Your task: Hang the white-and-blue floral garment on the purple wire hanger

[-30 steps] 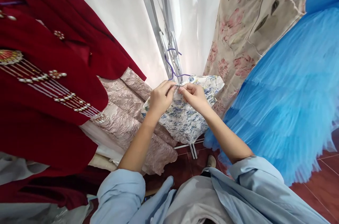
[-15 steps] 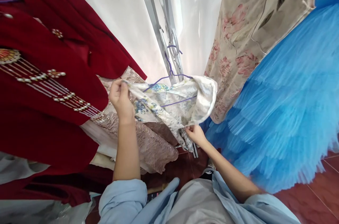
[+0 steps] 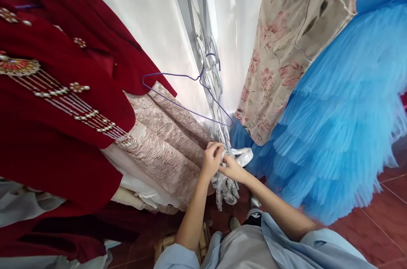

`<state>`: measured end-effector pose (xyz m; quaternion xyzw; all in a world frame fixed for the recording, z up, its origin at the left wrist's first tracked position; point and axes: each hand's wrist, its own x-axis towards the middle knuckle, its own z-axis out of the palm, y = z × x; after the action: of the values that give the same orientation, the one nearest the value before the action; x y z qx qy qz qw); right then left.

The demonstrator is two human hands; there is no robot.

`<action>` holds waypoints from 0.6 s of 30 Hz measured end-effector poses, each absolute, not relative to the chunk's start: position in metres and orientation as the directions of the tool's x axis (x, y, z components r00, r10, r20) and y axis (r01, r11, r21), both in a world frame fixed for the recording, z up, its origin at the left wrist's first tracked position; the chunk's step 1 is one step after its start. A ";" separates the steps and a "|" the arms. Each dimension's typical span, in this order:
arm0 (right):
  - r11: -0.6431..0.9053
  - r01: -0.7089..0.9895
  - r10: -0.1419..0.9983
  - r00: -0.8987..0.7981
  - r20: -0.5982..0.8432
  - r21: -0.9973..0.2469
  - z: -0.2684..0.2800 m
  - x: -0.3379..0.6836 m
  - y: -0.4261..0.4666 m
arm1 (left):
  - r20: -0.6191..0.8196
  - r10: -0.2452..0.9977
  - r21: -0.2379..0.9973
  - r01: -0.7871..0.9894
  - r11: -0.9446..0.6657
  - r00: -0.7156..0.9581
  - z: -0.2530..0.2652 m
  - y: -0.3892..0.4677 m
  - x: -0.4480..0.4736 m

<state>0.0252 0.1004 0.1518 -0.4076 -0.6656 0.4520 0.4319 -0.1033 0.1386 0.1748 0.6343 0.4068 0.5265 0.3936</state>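
Observation:
My left hand (image 3: 211, 159) and my right hand (image 3: 234, 170) are close together in the middle, fingers closed on a white garment with a floral print (image 3: 227, 190). The cloth is bunched, its lower part hanging beneath my hands and a white band (image 3: 244, 157) sticking out on the right. My fingers partly hide where they grip it. Above them, a purple wire hanger (image 3: 187, 110) hangs bare and tilted from a white chain of rings (image 3: 214, 76) on a grey metal stand.
Dark red velvet clothing with beaded trim (image 3: 79, 133) and a pale pink brocade dress (image 3: 165, 142) hang on the left. On the right are a beige floral dress (image 3: 270, 61) and a blue tiered tulle dress (image 3: 333, 112). White curtain (image 3: 127, 10) hangs behind; red tiles (image 3: 394, 214) cover the floor.
The floral garment has come off the purple hanger and is now bunched lower down. My left hand has moved right and down to meet my right hand. The freed hanger has swung and tilted.

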 end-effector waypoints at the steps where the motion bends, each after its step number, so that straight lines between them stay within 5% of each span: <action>1: 0.226 0.154 0.926 -0.339 0.163 -0.962 0.157 0.033 0.096 | 0.349 0.909 0.908 0.157 -0.389 0.229 0.172 0.133 -0.100; 5: 0.189 0.191 0.866 -0.496 0.071 -0.963 0.193 0.087 0.074 | 0.128 0.823 0.990 -0.023 -0.138 0.553 0.159 0.113 -0.098; 9: 0.380 0.270 0.865 -0.442 0.237 -0.885 0.253 0.145 0.086 | -0.110 0.694 0.989 0.007 0.150 0.712 0.151 0.092 -0.094; 13: 0.588 0.256 0.800 -0.326 0.504 -0.768 0.291 0.161 0.153 | -0.032 0.910 0.997 -0.048 0.056 0.413 0.160 0.090 -0.106; 18: 0.514 0.073 0.837 -0.261 0.481 -0.855 0.289 0.115 0.229 | 0.040 0.988 0.990 0.130 -0.060 0.149 0.176 0.094 -0.158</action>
<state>0.1155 0.2288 0.2889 -0.3241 -0.7017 0.3717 0.5142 -0.1576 0.0937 0.1763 0.5801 0.4818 0.4398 0.4878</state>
